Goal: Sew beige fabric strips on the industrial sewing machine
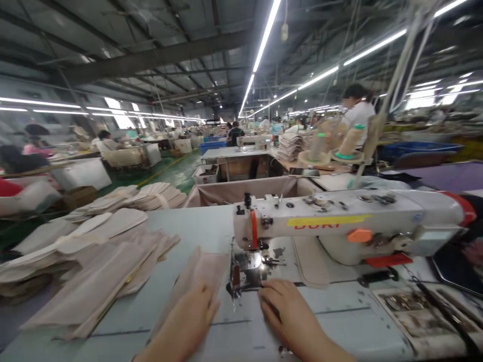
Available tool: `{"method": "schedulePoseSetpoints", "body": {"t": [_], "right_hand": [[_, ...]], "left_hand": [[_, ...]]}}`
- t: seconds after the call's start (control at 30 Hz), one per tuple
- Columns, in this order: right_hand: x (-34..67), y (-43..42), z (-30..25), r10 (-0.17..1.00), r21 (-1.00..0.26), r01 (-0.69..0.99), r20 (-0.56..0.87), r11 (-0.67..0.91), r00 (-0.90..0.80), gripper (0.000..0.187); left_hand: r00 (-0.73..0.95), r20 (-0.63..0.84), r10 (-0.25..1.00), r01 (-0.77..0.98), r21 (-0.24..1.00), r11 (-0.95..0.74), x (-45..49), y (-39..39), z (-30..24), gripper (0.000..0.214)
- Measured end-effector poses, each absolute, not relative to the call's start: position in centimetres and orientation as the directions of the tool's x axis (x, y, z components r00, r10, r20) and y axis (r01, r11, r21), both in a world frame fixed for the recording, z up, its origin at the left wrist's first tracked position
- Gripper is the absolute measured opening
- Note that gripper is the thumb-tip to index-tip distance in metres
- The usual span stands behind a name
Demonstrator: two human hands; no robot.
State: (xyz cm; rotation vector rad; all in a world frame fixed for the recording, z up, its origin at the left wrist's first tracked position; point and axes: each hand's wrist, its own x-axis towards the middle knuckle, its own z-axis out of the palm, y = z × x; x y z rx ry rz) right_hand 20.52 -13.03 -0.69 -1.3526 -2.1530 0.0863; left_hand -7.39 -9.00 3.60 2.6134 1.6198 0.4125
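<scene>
A white sewing machine (pixel 279 221) with a red strip on its head stands across the table in front of me. My left hand (pixel 196 311) is closed on the edge of a pale pinkish fabric piece (pixel 215 264), left of the needle area. Just right of and below the shiny needle plate (pixel 251 276) is my right hand (pixel 289 311), its fingers bent and pressed together. Whatever lies under those fingertips is hidden. A pale rounded panel (pixel 311 264) lies flat under the machine arm.
Stacks of pale cut pieces (pixel 101 261) cover the table's left side. A fabric-lined bin (pixel 241 191) sits behind the table. Thread cones (pixel 350 141) stand at back right, near a person in white (pixel 360 113). Small metal parts fill a tray (pixel 415 311) at right.
</scene>
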Motion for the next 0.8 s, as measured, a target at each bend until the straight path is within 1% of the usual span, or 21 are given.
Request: {"method": "schedulePoseSetpoints", "body": {"t": [0.03,0.07,0.1,0.13,0.2,0.27,0.33,0.4,0.47,0.57,0.7,0.77,0.8], "right_hand": [[21.6,-13.1,-0.2,0.858,-0.365,0.815,0.428,0.451,-0.284,0.027],[22.9,-13.1,0.1,0.879,-0.358,0.846,0.415,0.395,-0.235,0.025],[24.4,-12.9,0.4,0.897,-0.337,0.886,0.408,0.319,-0.168,0.025],[25.9,-12.7,0.5,0.909,-0.302,0.928,0.409,0.220,-0.082,0.025],[28.7,-11.9,0.3,0.904,-0.262,0.964,0.422,0.045,0.072,0.028],[30.6,-10.9,-0.3,0.889,-0.247,0.966,0.422,-0.077,0.179,0.046],[31.4,-10.1,-0.9,0.882,-0.239,0.960,0.408,-0.145,0.235,0.064],[31.4,-9.5,-1.4,0.886,-0.240,0.955,0.386,-0.171,0.256,0.068],[31.2,-9.1,-1.4,0.890,-0.251,0.951,0.370,-0.179,0.265,0.066],[31.1,-8.7,-0.6,0.887,-0.293,0.937,0.360,-0.188,0.290,0.060],[31.5,-10.4,1.3,0.878,-0.404,0.897,0.347,-0.178,0.331,0.043],[31.1,-13.1,1.6,0.877,-0.489,0.857,0.328,-0.161,0.352,0.044],[30.6,-14.8,1.5,0.881,-0.572,0.809,0.304,-0.134,0.361,0.046]], "left_hand": [[0.454,0.142,0.880,0.851,0.224,-0.475,-6.2,-8.9,3.4,0.028],[0.477,0.077,0.875,0.842,0.244,-0.481,-5.3,-8.5,3.4,0.031],[0.496,0.057,0.866,0.832,0.255,-0.493,-4.7,-7.9,3.5,0.032],[0.520,0.076,0.851,0.818,0.242,-0.522,-4.5,-7.1,3.6,0.032],[0.559,0.152,0.815,0.799,0.162,-0.578,-4.4,-5.4,3.1,0.034],[0.593,0.203,0.779,0.783,0.081,-0.617,-4.7,-3.8,1.8,0.044],[0.618,0.207,0.758,0.767,0.051,-0.640,-5.2,-2.5,0.3,0.048],[0.627,0.188,0.756,0.762,0.058,-0.645,-5.7,-1.4,-0.5,0.048],[0.608,0.154,0.779,0.779,0.078,-0.623,-5.9,-0.4,-0.4,0.046],[0.561,0.120,0.819,0.814,0.096,-0.572,-5.2,0.4,1.2,0.042],[0.548,0.180,0.817,0.805,0.155,-0.573,-3.1,-0.5,2.9,0.027],[0.565,0.227,0.793,0.772,0.193,-0.605,-2.2,-1.6,2.9,0.025],[0.582,0.251,0.773,0.749,0.204,-0.630,-1.9,-2.1,2.7,0.025]]}}
